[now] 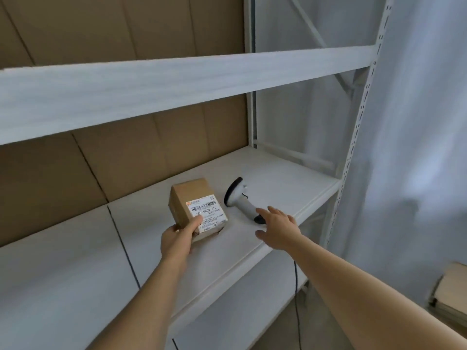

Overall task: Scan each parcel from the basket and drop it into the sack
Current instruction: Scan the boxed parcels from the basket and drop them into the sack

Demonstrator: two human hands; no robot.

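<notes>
The left hand [177, 239] grips a small cardboard parcel [195, 208] at its near corner, label up, on the white shelf [278, 173]. It looks light and stiff. The right hand [279, 229], fingers spread, hovers over the barcode scanner [240, 198] handle, the natural grip. The shelf edge lies near; the upper shelf limits lifting room.

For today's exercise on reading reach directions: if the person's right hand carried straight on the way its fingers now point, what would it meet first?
Most likely the barcode scanner lying on the shelf. The right hand, fingers spread, points at the scanner's handle, just ahead of the fingertips; whether they already touch it is unclear.
</notes>
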